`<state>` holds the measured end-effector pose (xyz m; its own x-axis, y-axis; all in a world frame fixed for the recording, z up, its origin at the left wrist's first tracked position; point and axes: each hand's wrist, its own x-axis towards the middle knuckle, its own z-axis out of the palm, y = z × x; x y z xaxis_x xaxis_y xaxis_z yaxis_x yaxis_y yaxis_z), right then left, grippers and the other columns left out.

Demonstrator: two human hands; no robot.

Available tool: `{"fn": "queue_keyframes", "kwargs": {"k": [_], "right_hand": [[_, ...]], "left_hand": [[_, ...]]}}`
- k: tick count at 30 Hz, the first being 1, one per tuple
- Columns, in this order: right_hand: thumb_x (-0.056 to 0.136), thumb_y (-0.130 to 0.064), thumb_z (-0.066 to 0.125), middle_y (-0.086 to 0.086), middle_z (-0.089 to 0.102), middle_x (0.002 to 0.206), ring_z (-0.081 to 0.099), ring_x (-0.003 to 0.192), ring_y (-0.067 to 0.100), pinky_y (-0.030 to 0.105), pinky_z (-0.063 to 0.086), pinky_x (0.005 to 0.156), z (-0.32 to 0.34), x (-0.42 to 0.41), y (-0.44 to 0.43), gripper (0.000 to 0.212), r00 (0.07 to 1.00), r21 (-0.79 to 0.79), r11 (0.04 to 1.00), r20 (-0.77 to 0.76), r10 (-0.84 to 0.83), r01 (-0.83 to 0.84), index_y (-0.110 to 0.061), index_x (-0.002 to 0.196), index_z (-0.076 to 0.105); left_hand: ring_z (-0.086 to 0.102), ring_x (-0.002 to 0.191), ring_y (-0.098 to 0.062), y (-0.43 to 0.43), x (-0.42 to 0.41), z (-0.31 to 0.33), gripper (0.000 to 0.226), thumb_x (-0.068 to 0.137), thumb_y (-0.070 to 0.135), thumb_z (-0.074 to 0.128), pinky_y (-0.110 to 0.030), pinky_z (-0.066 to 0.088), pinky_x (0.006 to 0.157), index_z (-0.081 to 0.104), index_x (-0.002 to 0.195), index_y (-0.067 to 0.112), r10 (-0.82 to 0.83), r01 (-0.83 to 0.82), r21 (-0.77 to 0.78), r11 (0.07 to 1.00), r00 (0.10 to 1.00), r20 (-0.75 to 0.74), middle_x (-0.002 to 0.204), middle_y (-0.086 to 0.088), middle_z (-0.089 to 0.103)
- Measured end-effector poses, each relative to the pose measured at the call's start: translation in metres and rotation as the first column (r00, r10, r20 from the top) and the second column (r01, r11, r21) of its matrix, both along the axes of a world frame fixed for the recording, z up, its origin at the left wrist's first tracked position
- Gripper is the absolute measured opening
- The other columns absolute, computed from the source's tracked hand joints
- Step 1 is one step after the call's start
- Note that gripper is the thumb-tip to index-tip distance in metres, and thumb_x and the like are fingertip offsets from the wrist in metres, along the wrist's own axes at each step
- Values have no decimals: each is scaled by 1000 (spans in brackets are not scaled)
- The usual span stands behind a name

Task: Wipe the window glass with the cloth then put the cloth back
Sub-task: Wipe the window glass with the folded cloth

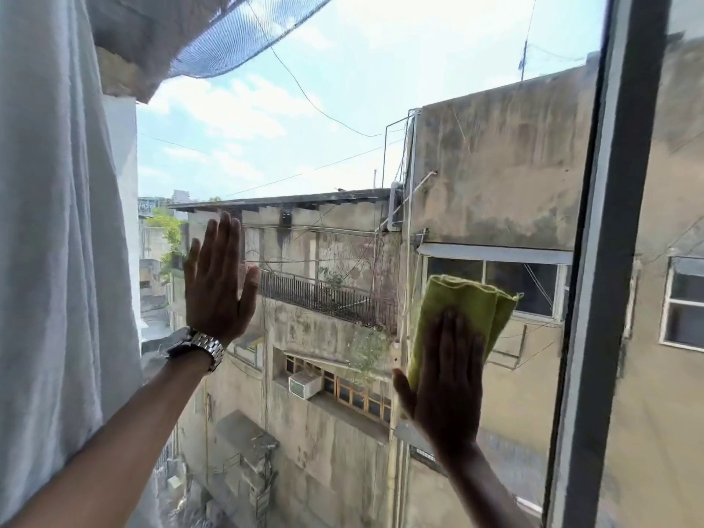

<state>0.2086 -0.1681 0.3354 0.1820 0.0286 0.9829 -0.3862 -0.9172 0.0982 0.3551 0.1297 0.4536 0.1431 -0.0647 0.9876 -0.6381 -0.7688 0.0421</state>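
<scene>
Right hand (447, 379) hides lower part of green cloth (463, 310); both forearms cut by bottom edge; curtain (57, 222) covers window's left side.

White curtain (57, 222) left; grey frame (609, 261) right

A single head-worn wide-angle camera faces straight at the window glass (343, 146) from close range, tilted slightly down. The curtain (57, 222) bounds the left edge, the window frame (617, 222) the right.
</scene>
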Motion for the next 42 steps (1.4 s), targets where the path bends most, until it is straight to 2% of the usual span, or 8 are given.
{"fn": "queue_keyframes", "kwargs": {"k": [3, 6, 12, 16, 20, 25, 33, 42], "right_hand": [[105, -59, 19, 23, 8, 169, 21, 154, 41, 55, 10, 129, -31, 3, 1, 82, 1000, -2, 1000, -2, -16, 16, 3, 159, 18], [105, -57, 21, 27, 10, 167, 28, 149, 46, 58, 11, 128, -33, 11, 7, 82, 999, 37, 998, 27, -43, 42, 6, 157, 21], [107, -56, 22, 28, 9, 167, 10, 156, 42, 60, 7, 128, -6, 32, 52, 82, 1000, 24, 999, -1, -31, 31, 9, 157, 18], [108, -54, 22, 26, 17, 165, 17, 155, 40, 58, 7, 129, 50, 62, 108, 77, 997, -74, 994, -25, 77, -78, 5, 155, 28], [107, -52, 29, 25, 30, 163, 26, 153, 37, 56, 19, 128, 129, 86, 160, 73, 980, -93, 978, 52, 192, -187, 3, 155, 32], [106, -47, 36, 26, 30, 162, 25, 154, 36, 57, 20, 128, 199, 99, 180, 72, 961, -145, 958, 87, 261, -247, 6, 155, 30], [105, -48, 32, 24, 33, 162, 27, 153, 35, 51, 21, 129, 237, 73, 138, 72, 957, -168, 960, 147, 249, -224, 5, 154, 33], [103, -63, 32, 24, 27, 164, 22, 155, 36, 52, 18, 130, 194, 0, -2, 86, 984, -88, 990, 131, 123, -112, 3, 157, 25]], "left_hand": [[8, 159, -19, 19, 11, 0, 69, 100, 47, 21, -46, 17, 129, 9, 160, 15, 53, -55, 135, 989, 998, 20, 171, -6, 8], [8, 159, -18, 23, 18, 1, 67, 101, 43, 21, -44, 16, 129, 9, 160, 14, 77, -80, 143, 986, 997, 25, 171, -3, 6], [8, 159, -21, 21, 19, -3, 67, 101, 37, 27, -37, 4, 131, 10, 160, 11, 29, -34, 132, 991, 999, 34, 171, -6, 6], [9, 159, -22, 23, 19, -3, 64, 101, 31, 27, -39, 9, 131, 13, 158, 6, -19, 13, 101, 995, 998, 56, 170, -9, 7], [12, 158, -23, 27, 16, -1, 61, 100, 25, 26, -45, 18, 130, 21, 156, 0, -55, 48, 107, 993, 997, 60, 167, -18, 19], [18, 157, -28, 28, 19, -2, 60, 100, 23, 28, -53, 25, 126, 24, 154, -4, -53, 42, 131, 991, 995, 86, 165, -21, 23], [15, 158, -23, 28, 20, 0, 61, 100, 26, 26, -38, 12, 131, 19, 157, 5, -25, 16, 108, 994, 997, 76, 168, -13, 19], [20, 155, -36, 17, -8, -3, 60, 100, 19, 33, -53, 20, 128, 22, 153, -7, 25, -26, 95, 995, 1000, 7, 165, -25, 21]]}}
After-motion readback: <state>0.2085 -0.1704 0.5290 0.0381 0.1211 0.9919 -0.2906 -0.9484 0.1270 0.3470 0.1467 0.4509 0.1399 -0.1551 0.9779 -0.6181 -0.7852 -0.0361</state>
